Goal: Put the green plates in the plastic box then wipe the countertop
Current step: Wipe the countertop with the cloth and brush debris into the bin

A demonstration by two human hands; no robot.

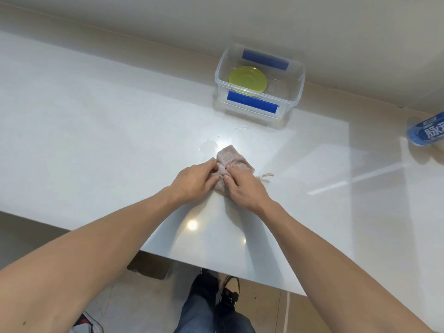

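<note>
— Two hands at work, but we start with the biggest thing: our white table (96,116) fills most of the view, glossy, with ceiling lights mirrored in it.

— Next in size we have the clear plastic box (296,92) with blue latches, standing at the far side of the table near the wall. The green plates (247,79) lie inside it, at its left half. How many are stacked we cannot tell.

— Then our arms, both reaching to the middle of the table. Our left hand (194,180) curls its fingers onto the left edge of the cloth, thumb and fingertips pinching a fold.

— And our right hand (247,188) does the same from the right, fingers bent and gripping the bunched fabric. The two hands almost touch.

— The cloth (234,162) itself is pinkish-beige, crumpled, lying on the table, with a loose thread trailing to its right.

— At the right edge we see part of a blue bottle (426,131), well apart from the cloth.

— Smallest of all: a small puddle (209,144) of water just beyond the cloth to its left, and a few drops nearer the box.
</note>
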